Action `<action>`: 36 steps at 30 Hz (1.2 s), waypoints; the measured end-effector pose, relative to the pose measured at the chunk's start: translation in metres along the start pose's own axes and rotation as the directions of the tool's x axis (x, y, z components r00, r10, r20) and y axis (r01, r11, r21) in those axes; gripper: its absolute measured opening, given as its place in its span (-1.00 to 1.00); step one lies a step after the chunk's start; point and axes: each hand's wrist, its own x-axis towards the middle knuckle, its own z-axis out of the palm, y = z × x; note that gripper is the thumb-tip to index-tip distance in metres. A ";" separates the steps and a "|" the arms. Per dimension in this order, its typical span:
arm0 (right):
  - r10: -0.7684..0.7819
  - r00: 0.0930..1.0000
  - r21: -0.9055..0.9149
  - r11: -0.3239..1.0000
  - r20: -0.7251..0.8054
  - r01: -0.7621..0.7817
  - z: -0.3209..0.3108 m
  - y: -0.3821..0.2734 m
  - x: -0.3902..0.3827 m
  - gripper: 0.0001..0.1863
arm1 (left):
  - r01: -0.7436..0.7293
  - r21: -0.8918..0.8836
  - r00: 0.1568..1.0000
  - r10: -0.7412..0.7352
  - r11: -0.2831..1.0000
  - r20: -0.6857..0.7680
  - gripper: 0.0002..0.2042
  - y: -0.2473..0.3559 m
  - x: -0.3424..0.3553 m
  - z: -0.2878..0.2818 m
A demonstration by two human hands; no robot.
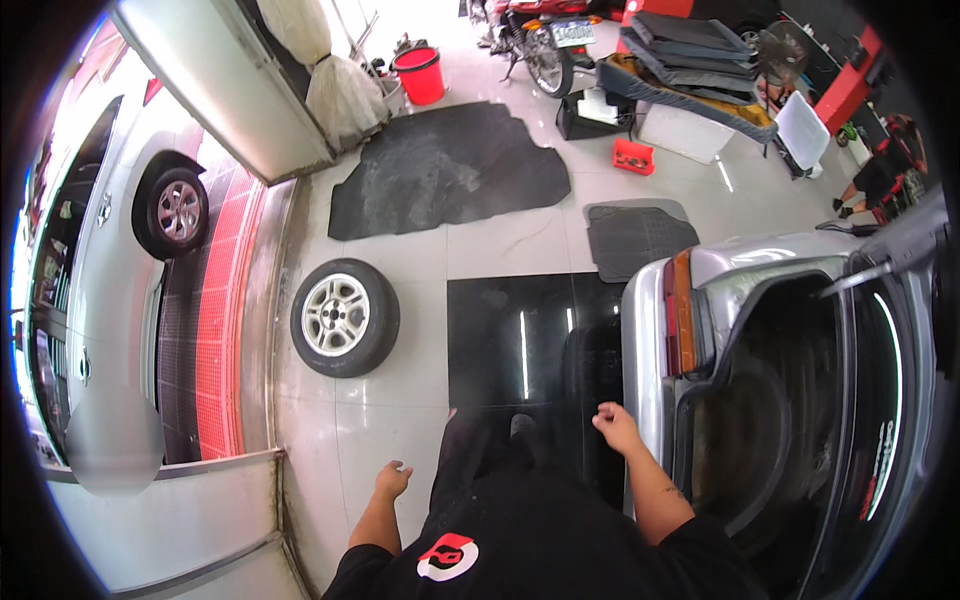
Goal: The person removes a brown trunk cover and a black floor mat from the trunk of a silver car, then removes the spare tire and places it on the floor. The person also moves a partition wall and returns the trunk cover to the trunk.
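Observation:
My left hand (393, 481) hangs low beside my left leg, over the tiled floor, its fingers loosely bent and apart with nothing in them. On the other side, my right hand (617, 427) is raised a little near the rear corner of a silver car, also empty, fingers slightly curled and apart. The car's tail light (683, 312) is just ahead of that hand, not touched. To the right, the open trunk (765, 440) shows a dark, round spare-wheel well. Ahead of my left hand, a wheel with a silver rim (337, 315) lies flat on the floor.
A large dark mat (450, 170) and a smaller ribbed mat (640, 240) lie ahead. Farther off are a red bucket (419, 76), a motorcycle (540, 45), a red tray (632, 157) and stacked dark panels (690, 60). A white car (110, 240) stands left, beyond a ledge.

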 end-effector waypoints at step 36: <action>0.371 0.914 0.401 0.872 -0.166 -0.281 -0.047 -0.186 0.182 -0.74 | -0.755 0.271 0.574 0.400 0.598 0.715 -0.63 0.692 0.325 -0.202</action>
